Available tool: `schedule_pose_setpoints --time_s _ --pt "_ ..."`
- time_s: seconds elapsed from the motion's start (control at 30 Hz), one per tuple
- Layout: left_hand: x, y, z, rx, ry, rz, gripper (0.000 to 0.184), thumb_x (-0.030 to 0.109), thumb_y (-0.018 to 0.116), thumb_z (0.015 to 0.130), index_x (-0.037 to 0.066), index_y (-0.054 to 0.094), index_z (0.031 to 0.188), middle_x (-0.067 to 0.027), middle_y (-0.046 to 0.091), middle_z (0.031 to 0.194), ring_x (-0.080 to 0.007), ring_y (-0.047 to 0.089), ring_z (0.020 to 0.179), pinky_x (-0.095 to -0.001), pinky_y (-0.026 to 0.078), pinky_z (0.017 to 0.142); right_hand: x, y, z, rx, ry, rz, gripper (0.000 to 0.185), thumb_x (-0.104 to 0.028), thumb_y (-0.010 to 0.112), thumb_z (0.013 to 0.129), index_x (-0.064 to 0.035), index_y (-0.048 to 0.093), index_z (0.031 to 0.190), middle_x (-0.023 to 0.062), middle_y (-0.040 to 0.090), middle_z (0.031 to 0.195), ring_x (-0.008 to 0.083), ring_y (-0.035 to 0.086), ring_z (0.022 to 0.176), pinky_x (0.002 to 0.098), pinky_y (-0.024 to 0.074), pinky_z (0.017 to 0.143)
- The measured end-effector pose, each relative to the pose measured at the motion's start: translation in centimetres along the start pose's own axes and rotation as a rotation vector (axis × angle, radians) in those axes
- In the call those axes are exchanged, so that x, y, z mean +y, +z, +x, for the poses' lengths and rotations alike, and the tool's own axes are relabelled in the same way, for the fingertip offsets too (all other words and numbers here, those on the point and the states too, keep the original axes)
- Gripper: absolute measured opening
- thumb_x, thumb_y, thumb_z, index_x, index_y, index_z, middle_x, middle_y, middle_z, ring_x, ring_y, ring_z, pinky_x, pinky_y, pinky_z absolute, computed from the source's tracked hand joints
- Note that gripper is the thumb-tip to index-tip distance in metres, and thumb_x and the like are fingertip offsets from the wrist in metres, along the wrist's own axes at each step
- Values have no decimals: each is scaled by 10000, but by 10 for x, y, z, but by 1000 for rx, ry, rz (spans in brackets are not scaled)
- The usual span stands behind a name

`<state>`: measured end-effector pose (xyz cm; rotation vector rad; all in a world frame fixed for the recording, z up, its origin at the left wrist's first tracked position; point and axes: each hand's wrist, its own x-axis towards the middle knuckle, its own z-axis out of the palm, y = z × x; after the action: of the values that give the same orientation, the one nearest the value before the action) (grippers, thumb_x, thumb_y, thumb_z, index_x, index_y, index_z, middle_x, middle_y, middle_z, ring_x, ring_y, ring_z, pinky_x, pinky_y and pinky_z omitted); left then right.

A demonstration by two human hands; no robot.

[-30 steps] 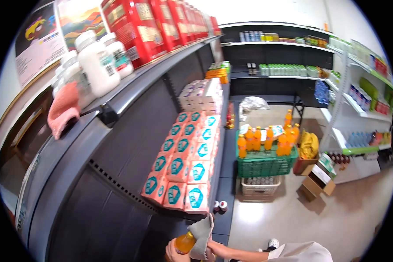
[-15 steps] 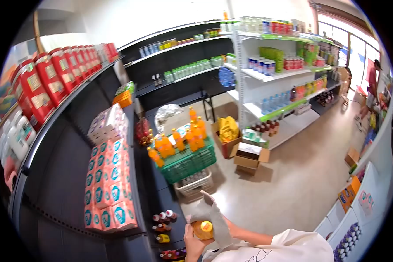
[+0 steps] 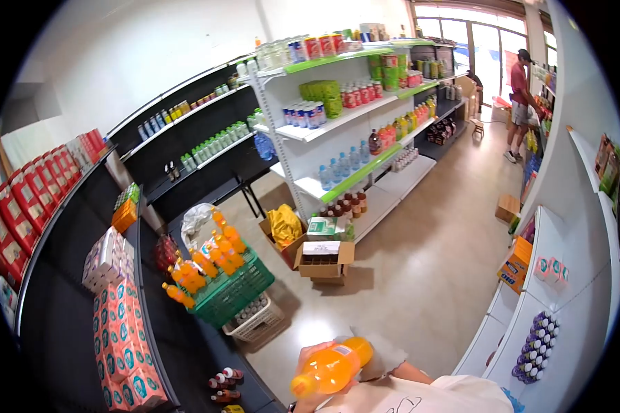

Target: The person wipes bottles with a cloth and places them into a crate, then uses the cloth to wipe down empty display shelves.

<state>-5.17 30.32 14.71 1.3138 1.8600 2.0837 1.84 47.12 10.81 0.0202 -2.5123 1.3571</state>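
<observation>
Low in the head view, a bottle of orange drink (image 3: pixel 334 367) lies tilted on its side, its yellow-orange cap toward the lower left. My left hand (image 3: pixel 310 356) is wrapped round it from the left, the fingers partly behind the bottle. A grey cloth (image 3: pixel 386 358) sits against the bottle's base end. My right hand is mostly hidden by this cloth; only the forearm (image 3: pixel 410 372) shows clearly, so its grip on the cloth is inferred from the cloth's bunched shape around it.
A green crate (image 3: pixel 238 292) with several orange bottles stands on a white crate (image 3: pixel 258 323). An open cardboard box (image 3: pixel 324 260) is on the floor. Shelves (image 3: pixel 372 165) line the room; tissue packs (image 3: pixel 124 337) stand left. Another person (image 3: pixel 520 103) stands far right.
The view has swung to the right. The bottle has gone from upright, cap facing me, to lying tilted with its cap to the lower left. The cloth has dropped lower beside its base.
</observation>
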Motion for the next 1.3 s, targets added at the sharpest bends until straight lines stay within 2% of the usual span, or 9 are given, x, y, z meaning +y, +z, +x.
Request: schedule_pose_setpoints --time_s 0.2,0.53,0.77,0.87,0.97,1.07,1.1,1.2,1.3 --pt "-20 53 8 -78 -46 -193 865 204 914 556 10 417 1236 -143 542 1181 -240 567 1071 -354 474 925 24 -24 -18 64 45 50 600 -213 655 876 4 384 1365 133 539 1229 263 525 1115 324 402 992" --pt "-29 94 -2 -95 -111 -363 900 211 917 566 2 377 1256 -162 537 1194 -256 574 1072 -364 471 928 32 -38 -28 101 40 103 597 -198 662 866 5 391 1359 133 544 1218 259 531 1102 320 407 980" --pt "-30 92 -12 -74 11 -216 899 192 907 583 13 354 1269 -172 535 1198 -275 570 1084 -395 470 940 33 -34 -29 101 21 125 595 -188 667 860 5 396 1354 133 548 1210 256 535 1093 317 410 972" --pt "-26 92 -20 -17 -106 -249 892 192 906 587 25 357 1269 -170 518 1215 -275 567 1079 -399 465 946 32 -31 -29 95 10 132 595 -183 669 857 5 398 1352 133 549 1207 255 537 1090 316 412 969" --pt "-37 92 -39 103 -142 -330 883 213 885 629 27 341 1299 -164 486 1240 -274 541 1100 -401 454 957 31 -31 -30 94 5 138 594 -178 671 854 5 400 1350 133 551 1204 254 539 1086 315 413 965" --pt "-47 84 -48 248 -71 -211 894 245 856 676 17 306 1344 -157 441 1275 -278 506 1128 -405 438 973 30 -33 -31 98 -3 125 593 -174 673 851 5 403 1348 133 553 1201 253 541 1082 313 415 962" --pt "-49 77 -47 254 -27 -100 917 270 840 703 12 275 1377 -150 414 1297 -283 480 1154 -410 427 984 31 -36 -34 100 2 119 593 -172 673 850 6 403 1347 133 553 1200 253 541 1081 313 415 961" --pt "-46 67 -49 289 -180 -134 927 269 843 699 14 271 1383 -145 416 1299 -282 483 1153 -412 417 994 32 -37 -36 105 12 121 592 -168 675 847 6 406 1345 132 555 1196 252 543 1077 312 417 957" --pt "-48 64 -56 178 -112 19 903 260 835 708 13 279 1375 -143 440 1278 -271 482 1157 -407 409 1002 33 -35 -40 105 17 120 592 -163 677 844 6 408 1343 132 556 1193 250 545 1073 310 418 954"
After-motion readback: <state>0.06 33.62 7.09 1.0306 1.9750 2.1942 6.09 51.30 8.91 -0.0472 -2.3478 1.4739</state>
